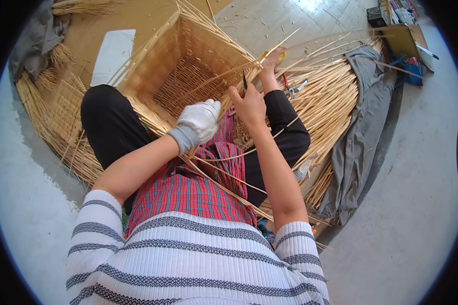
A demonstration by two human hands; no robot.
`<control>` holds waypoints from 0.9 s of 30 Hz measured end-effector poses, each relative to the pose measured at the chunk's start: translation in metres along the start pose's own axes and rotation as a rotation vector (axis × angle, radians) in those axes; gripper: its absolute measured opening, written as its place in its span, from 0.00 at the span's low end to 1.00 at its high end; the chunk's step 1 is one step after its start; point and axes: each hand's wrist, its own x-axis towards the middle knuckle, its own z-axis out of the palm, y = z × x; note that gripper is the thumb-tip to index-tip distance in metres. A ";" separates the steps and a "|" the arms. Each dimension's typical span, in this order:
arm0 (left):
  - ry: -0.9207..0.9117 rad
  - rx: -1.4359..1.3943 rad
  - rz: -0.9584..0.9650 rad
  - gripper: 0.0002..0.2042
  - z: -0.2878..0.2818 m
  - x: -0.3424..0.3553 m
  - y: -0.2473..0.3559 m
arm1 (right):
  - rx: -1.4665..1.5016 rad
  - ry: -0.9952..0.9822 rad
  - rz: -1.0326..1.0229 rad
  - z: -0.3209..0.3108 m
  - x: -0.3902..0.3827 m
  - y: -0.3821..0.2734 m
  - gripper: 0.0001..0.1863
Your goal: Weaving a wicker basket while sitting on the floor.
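A square woven wicker basket [168,61] is tipped across my lap, its inside facing me, with long loose strands along its rim. My left hand [198,122], in a white knit glove with a grey cuff, is closed on the basket's near right rim and strands. Up and to the right, my bare right hand [249,107] grips a slim dark tool [245,80] beside that rim; its exact type is unclear. Pale strands [224,180] trail down over my red plaid apron.
Pruning shears [292,91] lie beside my bare foot [267,71]. Right of it are bundled canes [325,107] and grey cloth [356,132]. At left are a white board [112,53] and woven mats [68,109]. Boxes and tools [399,40] stand at the back right.
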 end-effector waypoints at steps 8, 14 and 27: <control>-0.071 -0.120 -0.564 0.43 -0.033 0.047 -0.100 | 1.112 -0.167 0.190 -0.041 -0.056 0.050 0.17; 0.074 -0.300 -0.577 0.62 0.024 0.117 -0.170 | 1.546 0.268 0.098 -0.153 -0.086 0.102 0.18; -0.380 -0.160 -0.189 0.45 0.010 0.120 -0.085 | -0.157 0.267 0.004 -0.078 0.088 0.290 0.15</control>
